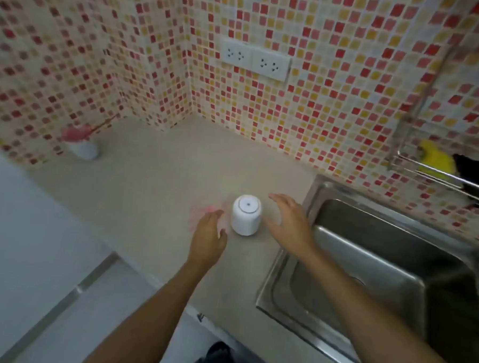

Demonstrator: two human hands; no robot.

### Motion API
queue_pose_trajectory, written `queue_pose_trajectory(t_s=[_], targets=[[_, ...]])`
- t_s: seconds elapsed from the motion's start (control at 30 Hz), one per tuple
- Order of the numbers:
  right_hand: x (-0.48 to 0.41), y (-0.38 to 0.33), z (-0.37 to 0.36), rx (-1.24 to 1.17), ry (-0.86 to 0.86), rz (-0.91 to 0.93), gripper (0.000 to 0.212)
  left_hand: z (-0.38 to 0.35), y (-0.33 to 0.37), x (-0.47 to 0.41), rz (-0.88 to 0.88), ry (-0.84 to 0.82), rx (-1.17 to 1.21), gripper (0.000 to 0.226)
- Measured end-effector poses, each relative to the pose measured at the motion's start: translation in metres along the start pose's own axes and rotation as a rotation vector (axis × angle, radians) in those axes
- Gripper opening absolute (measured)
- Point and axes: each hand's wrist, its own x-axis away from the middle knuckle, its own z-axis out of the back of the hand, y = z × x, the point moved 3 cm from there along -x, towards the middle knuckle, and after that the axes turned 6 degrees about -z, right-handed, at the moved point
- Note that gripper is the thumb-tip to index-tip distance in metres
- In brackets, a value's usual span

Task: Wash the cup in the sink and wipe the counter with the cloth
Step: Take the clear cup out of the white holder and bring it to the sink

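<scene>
The tiled wall (335, 83) fills the top of the frame, red, pink and yellow squares, with a double socket (255, 60) in the upper middle. Below it my counter (155, 177) runs pale across the centre, and the steel sink (372, 271) takes the lower right, its basin dark. At the right edge a rack (438, 175) on the wall holds a yellow sponge (435, 159) and something black beside it; I cannot tell whether that is the cloth. In the left middle a small white pot (84, 148) with pink flowers stands by the wall. The cup (246, 214) sits upside down on the counter at centre frame, just left of the sink rim. My left hand (209, 232) hovers flat, fingers together, just beside the cup, above a pink stain (203, 208). My right hand (287, 221) is spread wide, curved toward the cup's other side, not touching it.
</scene>
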Motion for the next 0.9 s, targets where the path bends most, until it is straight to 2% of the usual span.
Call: queue_pose_trajectory(t_s=[0.13, 0.23, 0.4, 0.57, 0.7, 0.9], targets=[[-0.022, -0.028, -0.030, 0.003, -0.089, -0.015, 0.067, -0.035, -0.016, 0.001, 0.136, -0.142, 0.146, 0.059], [-0.033, -0.031, -0.044, 0.068, -0.143, -0.058, 0.066, -0.057, -0.023, -0.012, 0.133, -0.123, 0.216, 0.066], [-0.039, -0.031, -0.058, -0.015, -0.115, -0.083, 0.065, -0.072, -0.015, -0.031, 0.076, 0.010, 0.159, 0.073], [-0.047, -0.040, -0.064, 0.161, -0.029, -0.134, 0.064, -0.082, -0.015, -0.038, 0.065, 0.031, 0.049, 0.070], [-0.054, -0.042, -0.063, 0.204, -0.065, -0.144, 0.064, -0.092, -0.021, -0.042, 0.058, -0.016, -0.036, 0.069], [-0.054, -0.043, -0.060, 0.239, -0.154, -0.094, 0.068, -0.089, -0.022, -0.042, 0.056, 0.007, 0.002, 0.075]])
